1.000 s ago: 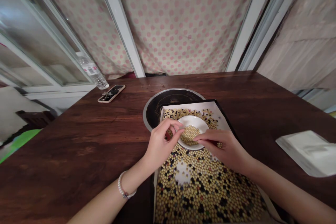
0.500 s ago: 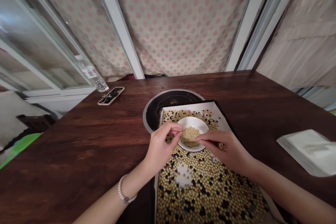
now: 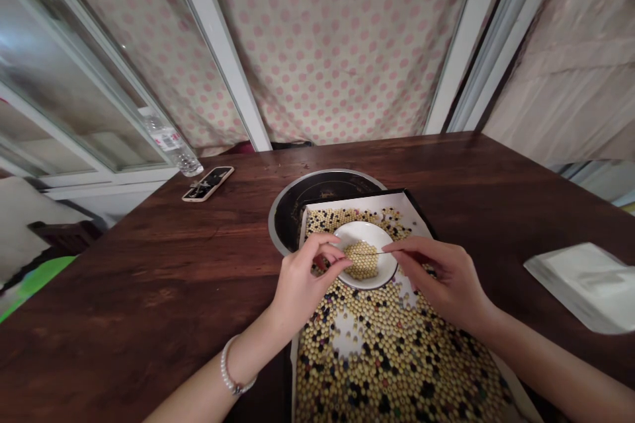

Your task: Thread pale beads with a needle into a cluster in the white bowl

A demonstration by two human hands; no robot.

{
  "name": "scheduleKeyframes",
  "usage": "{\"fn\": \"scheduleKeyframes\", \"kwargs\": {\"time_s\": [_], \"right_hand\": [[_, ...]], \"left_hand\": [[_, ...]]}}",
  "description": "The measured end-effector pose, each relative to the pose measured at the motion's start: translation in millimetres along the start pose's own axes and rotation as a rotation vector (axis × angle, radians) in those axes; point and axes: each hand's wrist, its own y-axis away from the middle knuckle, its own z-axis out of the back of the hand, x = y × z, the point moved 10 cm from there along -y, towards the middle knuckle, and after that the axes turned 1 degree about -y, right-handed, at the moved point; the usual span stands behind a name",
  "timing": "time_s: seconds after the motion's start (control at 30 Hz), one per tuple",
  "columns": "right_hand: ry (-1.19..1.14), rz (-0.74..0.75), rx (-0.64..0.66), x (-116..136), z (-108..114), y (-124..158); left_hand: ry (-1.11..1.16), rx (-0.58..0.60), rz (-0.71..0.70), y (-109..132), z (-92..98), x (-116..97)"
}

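Observation:
A thin dark strand (image 3: 366, 254), thread or needle I cannot tell, stretches nearly level between my two hands above a white bowl (image 3: 388, 275). My left hand (image 3: 310, 272) pinches its left end between thumb and forefinger, with the other fingers curled. Its right end is in the pinch of my right hand (image 3: 440, 275). Small cream-yellow beads (image 3: 364, 266) fill the bottom of the bowl. The bowl stands on a shallow tray (image 3: 421, 223) with a white inside and dark edge, spread with yellow, black and a few coloured beads (image 3: 377, 363).
A round dark disc (image 3: 285, 211) with a silver rim lies partly under the tray on the wooden table (image 3: 198, 264). A phone (image 3: 208, 184) and a plastic bottle (image 3: 171, 140) are at the back left. White tissue or a packet (image 3: 585, 284) lies at the right.
My right hand has moved right and slightly up, away from my left fingertips. The dark strand now shows across the gap above the bowl.

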Motion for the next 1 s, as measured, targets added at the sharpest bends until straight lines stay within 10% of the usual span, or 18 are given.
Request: {"fn": "scheduleKeyframes", "kwargs": {"time_s": [0.57, 1.0], "right_hand": [[-0.002, 0.202, 0.060, 20.2, -4.3, 7.1], [0.031, 0.308, 0.011, 33.4, 2.9, 8.8]], "left_hand": [[-0.043, 0.043, -0.116, 6.3, -5.1, -8.9], [0.371, -0.018, 0.111, 2.2, -2.1, 7.0]]}}
